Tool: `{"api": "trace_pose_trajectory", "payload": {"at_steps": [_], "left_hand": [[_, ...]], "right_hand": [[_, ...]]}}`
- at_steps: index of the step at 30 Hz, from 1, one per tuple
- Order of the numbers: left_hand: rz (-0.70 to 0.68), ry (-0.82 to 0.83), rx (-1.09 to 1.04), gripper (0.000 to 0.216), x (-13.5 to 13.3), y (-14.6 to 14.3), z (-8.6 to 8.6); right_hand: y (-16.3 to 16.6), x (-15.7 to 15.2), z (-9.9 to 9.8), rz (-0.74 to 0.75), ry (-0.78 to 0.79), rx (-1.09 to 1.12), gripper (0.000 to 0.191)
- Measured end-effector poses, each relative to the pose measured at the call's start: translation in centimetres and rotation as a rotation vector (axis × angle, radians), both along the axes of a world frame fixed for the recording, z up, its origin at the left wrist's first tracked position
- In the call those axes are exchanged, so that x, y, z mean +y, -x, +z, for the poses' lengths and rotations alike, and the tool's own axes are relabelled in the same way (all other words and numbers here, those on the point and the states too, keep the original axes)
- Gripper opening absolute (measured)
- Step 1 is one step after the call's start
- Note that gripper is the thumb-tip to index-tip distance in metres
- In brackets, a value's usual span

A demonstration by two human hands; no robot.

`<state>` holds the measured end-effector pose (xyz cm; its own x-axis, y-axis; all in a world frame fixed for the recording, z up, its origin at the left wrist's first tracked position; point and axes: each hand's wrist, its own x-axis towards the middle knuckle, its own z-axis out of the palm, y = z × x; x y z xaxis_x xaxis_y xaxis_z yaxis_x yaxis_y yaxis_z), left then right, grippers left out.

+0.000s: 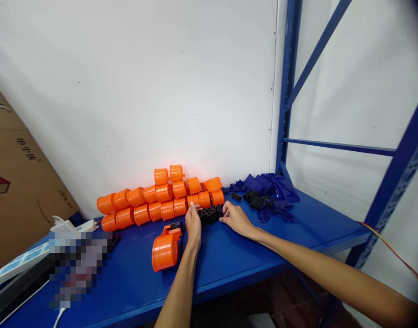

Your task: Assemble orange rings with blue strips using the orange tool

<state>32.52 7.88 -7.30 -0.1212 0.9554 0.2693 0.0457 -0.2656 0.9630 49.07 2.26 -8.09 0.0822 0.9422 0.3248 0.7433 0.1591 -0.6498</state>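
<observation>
Several short black tubes (pixel 209 215) lie stacked in rows between my hands, their hollow round ends facing me. My left hand (pixel 193 224) is at the left end of the stack, thumb up and fingers partly hidden behind the palm, gripping that side. At the right end, the curled fingers of my right hand (pixel 239 220) close on the outermost tubes. Left of my left forearm sits an orange drum-shaped part (pixel 165 252) with a dark piece fitted at its top.
Orange drum parts (pixel 137 197) are piled along the wall. On the right lie more black tubes (pixel 262 200), blue flat pieces (pixel 270 186) and a blue shelf post (pixel 287 91). A power strip (pixel 22 262) and a cardboard box (pixel 24 168) are on the left.
</observation>
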Motion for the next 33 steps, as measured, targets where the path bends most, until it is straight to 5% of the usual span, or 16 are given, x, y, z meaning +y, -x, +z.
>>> {"api": "trace_pose_trajectory", "payload": {"at_steps": [4, 8, 12, 17, 22, 33], "left_hand": [[0.007, -0.005, 0.006, 0.033, 0.4, 0.1, -0.1], [0.041, -0.001, 0.036, 0.035, 0.1, 0.1, 0.1], [0.165, -0.028, 0.111, 0.035, -1.2, 0.2, 0.8], [0.278, -0.163, 0.187, 0.029, -4.4, -0.1, 2.3], [0.205, -0.355, 0.22, 0.029, -8.7, 0.0, 3.1], [0.053, -0.336, 0.327, 0.022, -12.7, 2.6, 1.3]], "right_hand": [[-1.9, 0.5, 1.9, -0.038, 0.01, -0.122, 0.017], [-7.2, 2.1, 5.9, -0.135, 0.069, -0.319, 0.02], [-12.1, 3.5, 8.5, -0.056, 0.218, -0.524, 0.027], [-13.4, 4.8, 7.8, 0.065, 0.425, -0.709, 0.031], [-12.9, 6.7, 7.1, 0.069, 0.514, -0.818, 0.033], [-12.2, 7.9, 6.0, 0.039, 0.53, -0.861, 0.034]]}}
